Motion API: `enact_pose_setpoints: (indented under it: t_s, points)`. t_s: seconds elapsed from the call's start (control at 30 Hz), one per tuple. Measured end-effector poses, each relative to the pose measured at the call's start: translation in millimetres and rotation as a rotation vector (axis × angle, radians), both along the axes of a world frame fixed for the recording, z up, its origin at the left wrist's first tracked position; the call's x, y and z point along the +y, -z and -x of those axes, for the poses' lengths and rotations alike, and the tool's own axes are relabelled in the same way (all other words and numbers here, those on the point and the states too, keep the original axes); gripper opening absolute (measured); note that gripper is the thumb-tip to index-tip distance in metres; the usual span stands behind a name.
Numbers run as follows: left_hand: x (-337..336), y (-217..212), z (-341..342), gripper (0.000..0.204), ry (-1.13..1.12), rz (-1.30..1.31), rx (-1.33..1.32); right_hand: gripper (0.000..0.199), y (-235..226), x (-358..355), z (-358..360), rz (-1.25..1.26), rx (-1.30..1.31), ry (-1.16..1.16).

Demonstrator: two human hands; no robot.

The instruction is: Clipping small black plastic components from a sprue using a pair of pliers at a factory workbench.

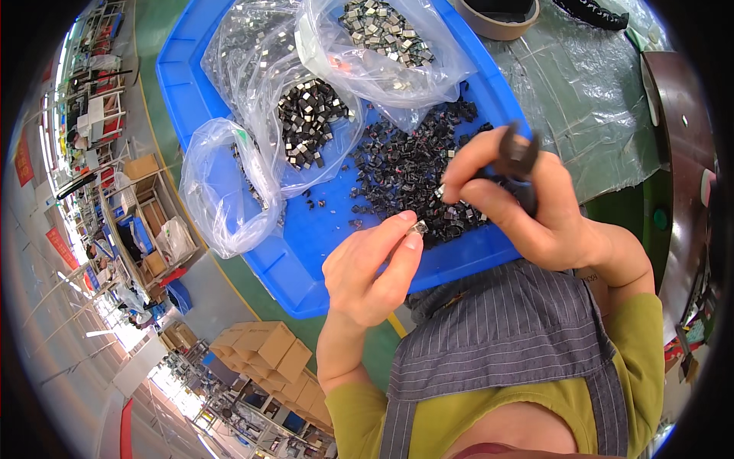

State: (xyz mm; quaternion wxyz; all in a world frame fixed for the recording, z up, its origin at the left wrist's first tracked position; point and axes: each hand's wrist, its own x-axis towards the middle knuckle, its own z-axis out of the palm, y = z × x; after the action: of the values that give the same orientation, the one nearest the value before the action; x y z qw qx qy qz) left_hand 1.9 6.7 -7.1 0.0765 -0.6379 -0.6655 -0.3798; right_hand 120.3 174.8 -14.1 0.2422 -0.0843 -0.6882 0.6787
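- The left hand (373, 269) pinched a small shiny metal piece (417, 228) between thumb and forefinger tips, just above the tray's near rim.
- The right hand (527, 210) was closed around dark pliers (514, 157), its fingertips also nipping a small piece (443, 191).
- Both hands hovered over a blue tray (321, 229) holding a loose heap of black parts (405, 164).
- Clear plastic bags (306, 99) in the tray held more dark and silvery parts.

The small part (418, 227) pinched by the left hand (372, 268) is too small to be identified. The black tool (517, 164) is mostly hidden by the right hand (527, 206). The tape roll (498, 17) is cut off at the far edge.
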Motion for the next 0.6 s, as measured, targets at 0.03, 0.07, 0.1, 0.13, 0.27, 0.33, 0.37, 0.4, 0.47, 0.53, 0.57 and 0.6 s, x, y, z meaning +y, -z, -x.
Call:
enact_pose_setpoints:
  t_s: [0.03, 0.07, 0.1, 0.13, 0.27, 0.33, 0.37, 0.4, 0.47, 0.53, 0.57, 0.6]
  points:
    - [0, 0, 0, 0.027, -0.002, 0.001, -0.001, 0.016, 1, -1, -2, -0.055, 0.081, 0.083]
    - [0, 0, 0, 0.027, -0.001, -0.003, -0.01, 0.022, 1, -1, -6, -0.15, 0.077, 0.063]
    - [0, 0, -1, 0.027, -0.001, -0.007, -0.019, 0.027, 0, 1, -10, -0.246, 0.073, 0.042]
    - [0, 1, -1, 0.027, -0.002, -0.007, -0.02, 0.043, 1, 4, -14, -0.322, 0.117, 0.006]
    - [0, 1, -1, 0.028, -0.005, -0.014, -0.012, 0.058, -2, -6, -22, -0.452, -0.03, -0.003]
    - [-1, 1, -2, 0.028, -0.007, -0.012, -0.008, 0.055, -2, -8, -25, -0.433, -0.021, 0.012]
    - [-1, 0, -2, 0.028, -0.009, -0.005, -0.008, 0.053, -1, -8, -26, -0.415, -0.012, 0.028]
    - [-2, 0, -2, 0.028, -0.01, 0.002, -0.007, 0.053, 0, -7, -28, -0.414, -0.012, 0.027]
    - [-2, -1, -2, 0.028, -0.011, 0.006, -0.004, 0.039, 3, -2, -31, -0.344, 0.01, -0.016]
    - [0, 0, -3, 0.028, -0.004, 0.003, -0.008, 0.031, 4, 3, -34, -0.291, 0.044, 0.026]
    - [1, 0, -3, 0.028, -0.001, 0.006, -0.009, 0.024, 5, 7, -35, -0.237, 0.08, 0.064]
    - [1, 0, -3, 0.028, -0.004, 0.013, -0.007, 0.018, 6, 12, -36, -0.215, 0.129, 0.071]
